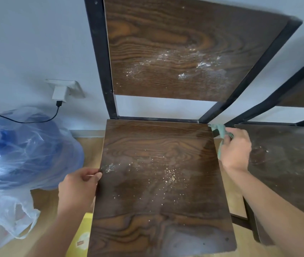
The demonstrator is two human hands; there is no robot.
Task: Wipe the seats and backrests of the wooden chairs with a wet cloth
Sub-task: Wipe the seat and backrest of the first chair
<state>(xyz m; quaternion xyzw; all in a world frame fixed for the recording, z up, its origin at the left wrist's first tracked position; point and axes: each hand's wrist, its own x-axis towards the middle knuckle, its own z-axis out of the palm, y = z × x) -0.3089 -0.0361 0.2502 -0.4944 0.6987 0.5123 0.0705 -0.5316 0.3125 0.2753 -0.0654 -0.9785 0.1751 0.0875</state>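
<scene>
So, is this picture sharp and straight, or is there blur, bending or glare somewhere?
Head view: wide-angle bending makes the backrest frame splay outward; the grain on the seat is fairly sharp, while the edges soften, as at the plastic bag; light is soft and even, with only a dull sheen near the right hand and cloth.

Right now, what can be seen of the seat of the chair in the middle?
The seat is a flat, dark brown board with strong wood grain on a black metal frame. Pale crumbs and dusty smears lie near its middle. The left hand grips its left edge; the right hand, holding a green cloth, is at its right edge.
</scene>
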